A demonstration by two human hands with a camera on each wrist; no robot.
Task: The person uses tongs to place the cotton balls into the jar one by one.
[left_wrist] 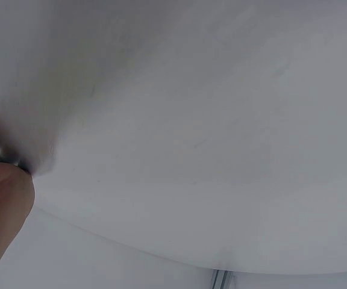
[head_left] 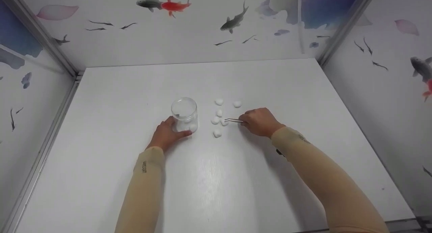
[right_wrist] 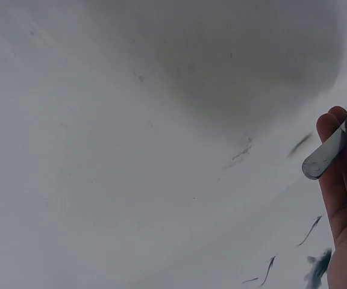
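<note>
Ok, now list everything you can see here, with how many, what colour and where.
Jar: one, clear, upright on the table, left of the loose balls
Cotton-like balls: six, white, on the table, one at the tweezer tips; at least one more inside the jar
Tweezers: one, silver, in the right hand
Table: one, white, beneath everything
Wall panels: three, white with printed fish and petals, behind and at both sides
Corner posts: two, grey, at the back corners
Left hand: one, bare, holding the jar
Right hand: one, bare, gripping the tweezers
Sleeves: two, beige, one per forearm
</note>
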